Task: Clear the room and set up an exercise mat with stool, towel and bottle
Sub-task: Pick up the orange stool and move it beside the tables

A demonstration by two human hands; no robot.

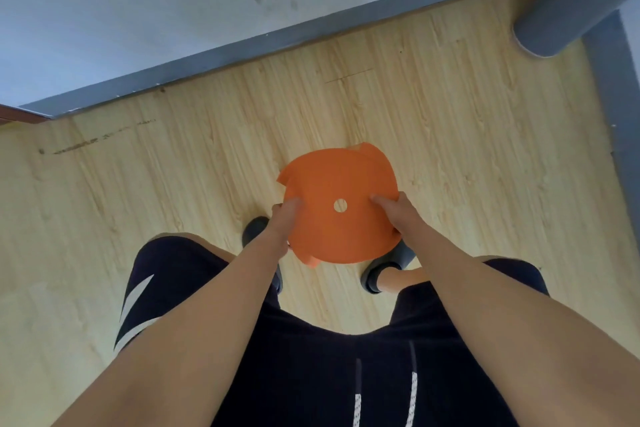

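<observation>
An orange plastic stool, seen from straight above, shows its round seat with a small hole in the middle. I hold it in front of me over the wooden floor. My left hand grips the seat's left edge, thumb on top. My right hand grips the right edge in the same way. A rolled grey exercise mat leans in the corner at the upper right. No towel or bottle is in view.
A pale wall with a grey skirting board runs diagonally across the top. Light wooden floor spreads left and ahead. My feet in dark shoes stand below the stool.
</observation>
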